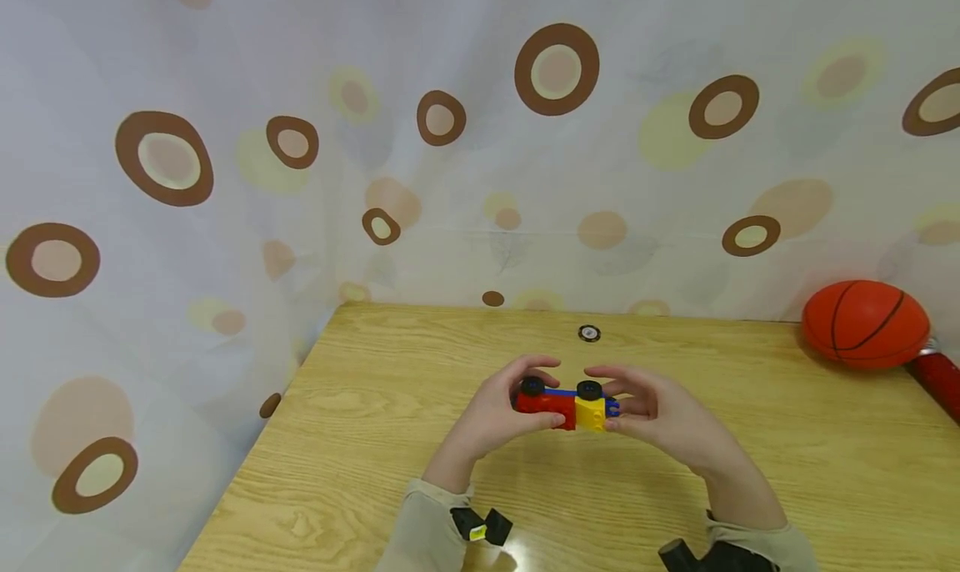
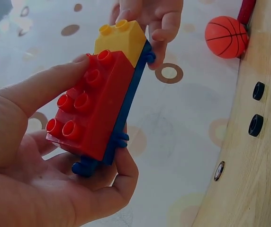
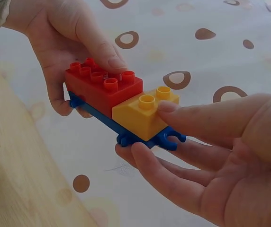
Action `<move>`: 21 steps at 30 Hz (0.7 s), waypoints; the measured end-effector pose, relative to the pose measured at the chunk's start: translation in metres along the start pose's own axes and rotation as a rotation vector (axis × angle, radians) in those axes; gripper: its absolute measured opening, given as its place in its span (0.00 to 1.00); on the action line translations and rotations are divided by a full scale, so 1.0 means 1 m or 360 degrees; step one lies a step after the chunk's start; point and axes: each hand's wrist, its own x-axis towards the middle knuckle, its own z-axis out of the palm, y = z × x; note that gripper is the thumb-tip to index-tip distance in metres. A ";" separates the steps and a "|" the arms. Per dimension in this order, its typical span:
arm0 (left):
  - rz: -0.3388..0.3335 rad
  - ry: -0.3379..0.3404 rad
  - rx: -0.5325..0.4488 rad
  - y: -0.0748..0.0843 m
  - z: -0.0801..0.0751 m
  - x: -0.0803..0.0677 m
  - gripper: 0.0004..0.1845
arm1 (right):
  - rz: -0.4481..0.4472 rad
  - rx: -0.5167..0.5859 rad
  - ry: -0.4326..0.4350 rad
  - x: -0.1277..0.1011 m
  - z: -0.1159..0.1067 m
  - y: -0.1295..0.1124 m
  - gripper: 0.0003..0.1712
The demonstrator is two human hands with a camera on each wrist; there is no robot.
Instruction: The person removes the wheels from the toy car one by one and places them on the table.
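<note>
Toy Vehicle (image 3: 126,101) Rested in a Two-Handed Grip

A person held the brick-built vehicle at both ends, on its side above a wooden table (image 1: 360,439). The left hand (image 1: 491,409) gripped the red brick (image 2: 109,111), thumb on the studs and fingers behind the blue base (image 2: 129,101); the right hand (image 1: 663,409) pinched the yellow brick (image 3: 138,118) and the base's hooked end between thumb and fingers. In the head view, black wheels (image 1: 589,389) appeared fitted along the upper side, though line of sight left room for doubt; the wrist views showed bare blue prongs (image 3: 126,138) on the opposite side. Two loose wheels (image 2: 256,125) lay on the table, apart from the vehicle, as did a small dark-rimmed disc (image 1: 589,333) and a basketball (image 1: 866,324).

The right-hand pinch looked the weaker hold: a twist or outward pull there could have pried the yellow brick off the base. Hard, uneven pressure near the prongs could have strained them. Had a thumb slipped from the studs, the vehicle could have dropped and knocked the loose wheels across the table.
</note>
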 end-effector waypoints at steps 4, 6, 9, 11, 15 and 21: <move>-0.0010 0.0000 0.0006 0.001 0.001 0.000 0.33 | 0.0010 -0.0061 -0.0032 -0.001 -0.001 0.003 0.35; -0.0019 0.0002 0.0008 0.000 0.001 0.000 0.33 | 0.0015 -0.0064 -0.0032 -0.001 -0.001 0.004 0.35; -0.0030 0.0012 -0.0006 -0.001 0.001 -0.001 0.34 | 0.0023 -0.0049 -0.0033 -0.001 0.001 0.005 0.35; -0.0035 0.0018 -0.0016 -0.003 0.001 -0.001 0.34 | 0.0025 -0.0036 -0.0035 -0.001 0.001 0.005 0.35; -0.0029 0.0003 -0.0019 -0.004 0.001 -0.002 0.36 | 0.0021 -0.0021 -0.0032 -0.001 0.002 0.007 0.36; -0.0022 -0.0014 -0.0018 -0.003 0.000 -0.002 0.35 | -0.0001 -0.0020 0.0008 -0.003 -0.001 0.006 0.36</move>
